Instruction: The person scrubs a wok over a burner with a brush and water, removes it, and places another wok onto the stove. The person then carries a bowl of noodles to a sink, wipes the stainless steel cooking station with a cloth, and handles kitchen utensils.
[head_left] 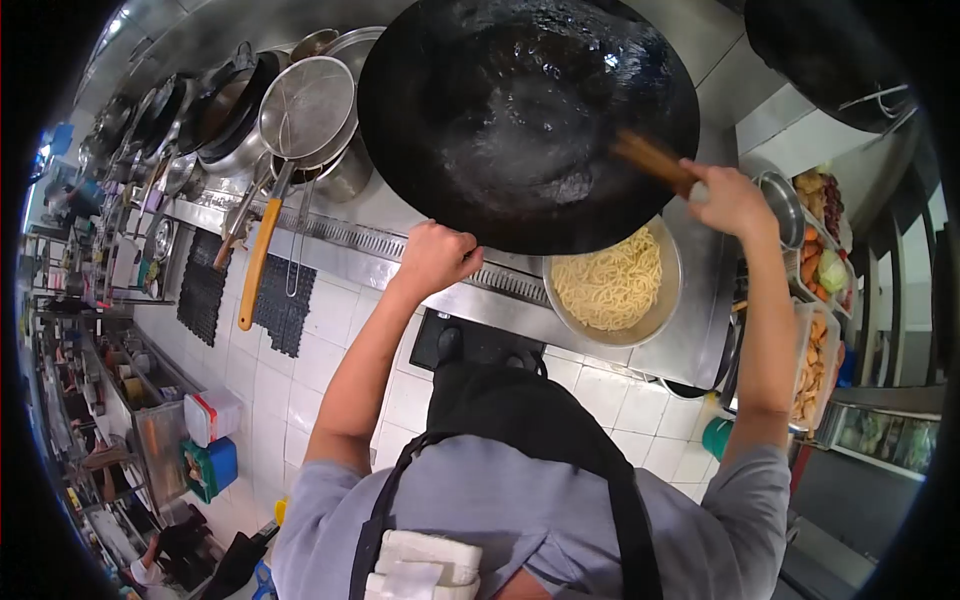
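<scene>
A large black wok (520,130) sits on the stove, its inner surface wet and shiny, with faint steam over it. My left hand (437,258) is closed at the wok's near-left rim, gripping the edge. In my right hand (732,198) is a bamboo wok brush (655,160), its bristle end over the right side of the wok and slightly blurred. Just below the wok's near rim stands a metal bowl (660,328) of cooked yellow noodles (612,285), partly covered by the wok.
A mesh strainer (308,108) with a long wooden handle (262,265) rests at the left over metal pots. Another dark wok (815,60) is at the upper right. Trays of vegetables (828,270) and a tub of cut food (812,365) stand on the right. Another person (150,560) is at the lower left.
</scene>
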